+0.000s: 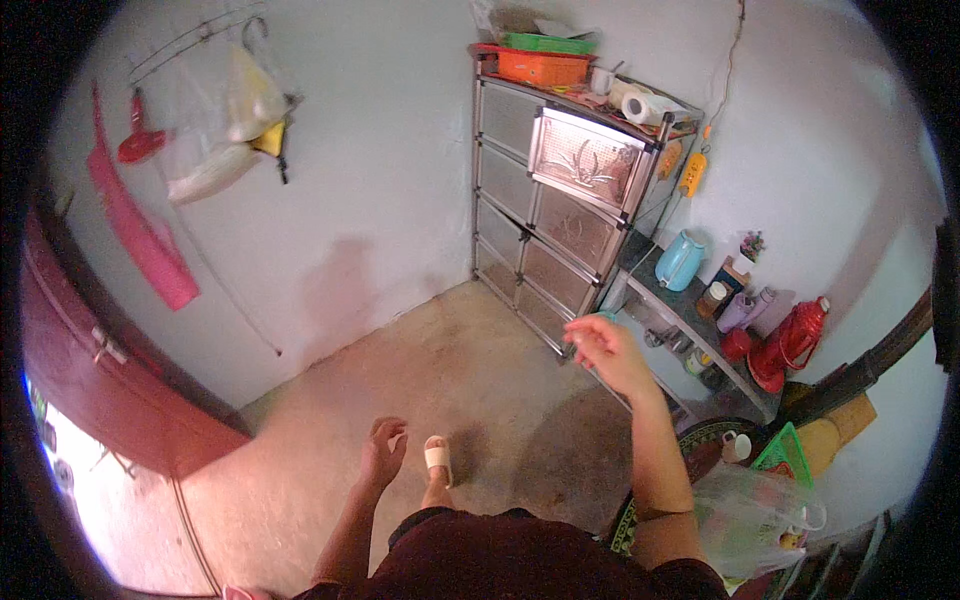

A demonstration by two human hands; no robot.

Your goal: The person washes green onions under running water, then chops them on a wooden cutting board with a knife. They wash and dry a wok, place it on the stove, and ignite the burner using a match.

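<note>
My left hand (384, 451) hangs over the concrete floor (300, 495) with nothing in it, its fingers bent and the thumb held apart. Out in front, my right hand (606, 354) is raised with loosely bent fingers and is empty too. In the picture it overlaps the lower corner of a metal-framed cabinet (555, 247) with patterned panels. Beside that hand runs a low shelf unit (679, 311) carrying a light-blue kettle (681, 261), lidded jars and a red thermos flask (787, 343). One foot in a cream slipper (436, 456) shows below.
A round table (701, 450) at my right holds a white mug (736, 447), a green basket (787, 454) and a plastic bag (750, 517). A red door (135, 390) stands at left. Bags (251, 94) hang from a wall rack. An orange basket (544, 67) tops the cabinet.
</note>
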